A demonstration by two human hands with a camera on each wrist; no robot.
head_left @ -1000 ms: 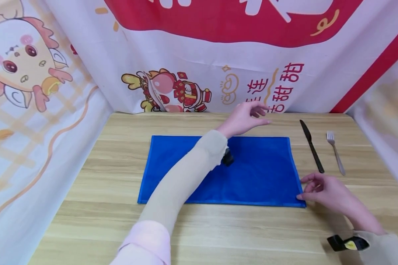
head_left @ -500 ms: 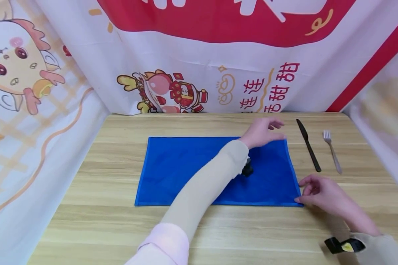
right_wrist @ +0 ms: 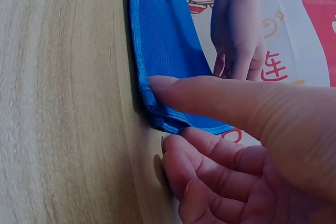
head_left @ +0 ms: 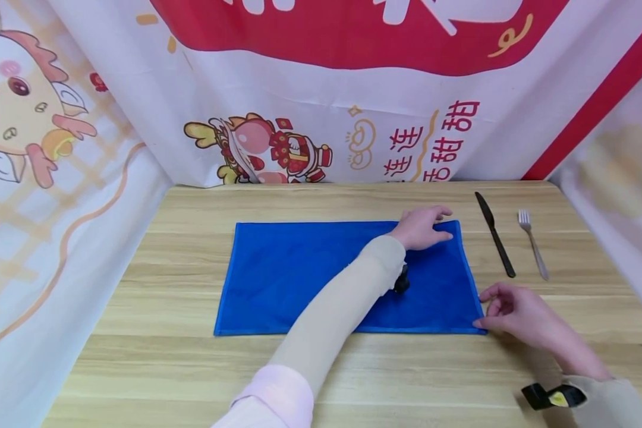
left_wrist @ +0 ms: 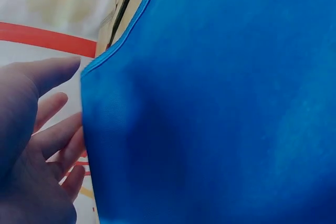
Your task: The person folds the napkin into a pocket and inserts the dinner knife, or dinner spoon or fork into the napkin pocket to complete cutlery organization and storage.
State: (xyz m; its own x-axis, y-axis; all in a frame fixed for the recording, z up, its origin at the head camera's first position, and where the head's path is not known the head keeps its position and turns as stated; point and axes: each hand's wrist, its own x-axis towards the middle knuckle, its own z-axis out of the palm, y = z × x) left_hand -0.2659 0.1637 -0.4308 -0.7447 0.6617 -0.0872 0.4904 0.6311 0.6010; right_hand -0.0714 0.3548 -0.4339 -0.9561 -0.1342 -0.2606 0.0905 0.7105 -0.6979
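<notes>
Though flat on table (head_left: pixel 139 368), blue cloth (head_left: pixel 294 267) in right fingers (right_wrist: pixel 226 148)

Blue rectangular cloth (head_left: pixel 294 270), hemmed edges, spread nearly flat on a wooden table (head_left: pixel 150 333), long sides left to right

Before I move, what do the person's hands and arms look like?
Left hand and right hand are bare, below beige sleeves. A pale pink sleeve shows farther up on the left. Each wrist wears a black device, the right one with a yellow patch.
</notes>
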